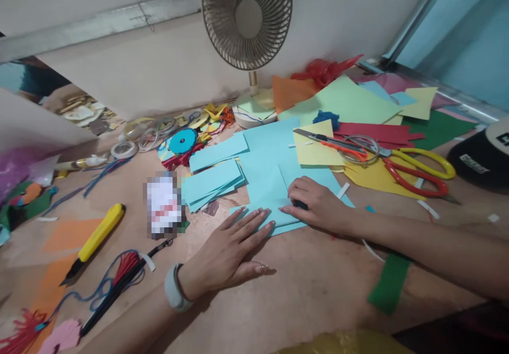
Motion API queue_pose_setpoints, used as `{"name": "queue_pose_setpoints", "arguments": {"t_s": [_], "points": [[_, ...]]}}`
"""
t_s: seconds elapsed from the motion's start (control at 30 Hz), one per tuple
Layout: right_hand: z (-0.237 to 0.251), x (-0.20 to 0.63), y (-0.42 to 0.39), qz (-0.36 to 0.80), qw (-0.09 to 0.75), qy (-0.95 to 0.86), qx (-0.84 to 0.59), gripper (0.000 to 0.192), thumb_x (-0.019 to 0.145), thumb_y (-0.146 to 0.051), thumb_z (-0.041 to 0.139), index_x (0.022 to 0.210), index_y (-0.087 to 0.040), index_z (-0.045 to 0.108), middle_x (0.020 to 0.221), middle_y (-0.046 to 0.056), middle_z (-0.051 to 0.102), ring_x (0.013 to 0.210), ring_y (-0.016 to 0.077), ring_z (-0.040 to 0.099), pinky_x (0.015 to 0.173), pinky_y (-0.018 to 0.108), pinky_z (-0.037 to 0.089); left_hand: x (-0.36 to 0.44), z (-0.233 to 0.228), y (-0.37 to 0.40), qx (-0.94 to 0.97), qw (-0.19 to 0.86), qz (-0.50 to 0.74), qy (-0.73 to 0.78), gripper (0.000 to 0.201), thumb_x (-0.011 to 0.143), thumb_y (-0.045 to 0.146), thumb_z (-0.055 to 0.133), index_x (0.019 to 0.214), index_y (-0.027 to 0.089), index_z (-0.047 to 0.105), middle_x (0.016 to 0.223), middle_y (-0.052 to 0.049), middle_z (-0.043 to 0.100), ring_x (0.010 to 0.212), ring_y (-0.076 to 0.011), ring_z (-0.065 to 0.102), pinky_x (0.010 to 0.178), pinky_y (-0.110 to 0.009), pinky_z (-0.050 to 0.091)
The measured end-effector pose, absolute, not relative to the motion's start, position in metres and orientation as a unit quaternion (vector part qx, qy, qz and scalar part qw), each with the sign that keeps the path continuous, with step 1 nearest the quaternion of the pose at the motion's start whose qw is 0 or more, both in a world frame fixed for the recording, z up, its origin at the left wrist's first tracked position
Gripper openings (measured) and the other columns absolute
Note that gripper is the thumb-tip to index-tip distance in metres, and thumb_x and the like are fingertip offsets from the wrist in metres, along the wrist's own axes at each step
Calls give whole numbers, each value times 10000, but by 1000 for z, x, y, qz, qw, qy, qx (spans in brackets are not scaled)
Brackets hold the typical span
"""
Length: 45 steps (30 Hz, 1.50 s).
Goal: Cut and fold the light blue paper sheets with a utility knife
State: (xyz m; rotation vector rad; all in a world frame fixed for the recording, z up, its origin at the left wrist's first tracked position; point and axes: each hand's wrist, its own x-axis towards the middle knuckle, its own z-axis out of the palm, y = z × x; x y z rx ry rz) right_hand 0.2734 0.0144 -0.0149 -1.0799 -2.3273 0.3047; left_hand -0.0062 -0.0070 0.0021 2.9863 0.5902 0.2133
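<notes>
One broad spread of blue paper [262, 158], flat on the worktop [302, 285], mid-view. Left hand [233, 248]: grip wide, fingers outstretched over the paper's front left part, nothing held. Right hand [314, 200]: grip narrow, curled round a small dark object [301, 204]; can't tell what. Handling, judging by looks: very light, thin, bendy but crisp enough to keep a crease; probably slides easily, likely tears if dragged hard. Best pinched lightly at a free edge or corner, other palm flat as anchor. Looks plain pale blue, matte, straight-cut, layered near the front; folded or separate sheets, can't tell. Smaller blue pieces [217, 179] stacked just left, yellow paper [314, 158] overlapping far right part.
</notes>
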Motion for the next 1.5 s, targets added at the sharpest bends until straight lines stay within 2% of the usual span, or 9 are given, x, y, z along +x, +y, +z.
{"name": "queue_pose_setpoints", "arguments": {"t_s": [0.27,1.03,1.5], "points": [[-18,273,18,113,298,-849,-423,254,946,-354,606,767,-183,550,819,45,564,811,187,501,734,313,429,-6,3,-6,977,45,50,203,754,1003,624,366,1584,174,199,1618,-121,251,1496,-258,248,1240,-429,87],[-17,273,16,128,287,-846,-432,251,944,-365,608,771,-194,550,821,39,562,816,187,487,735,315,415,-5,2,-7,975,51,62,205,735,998,614,400,1578,194,234,1621,-122,245,1492,-270,256,1240,-449,110],[-18,273,15,109,287,-846,-436,247,955,-359,585,770,-199,549,823,51,572,820,197,509,737,327,442,-4,3,-7,974,66,61,208,753,989,623,410,1591,233,184,1616,-119,256,1475,-295,297,1230,-484,159]]}}
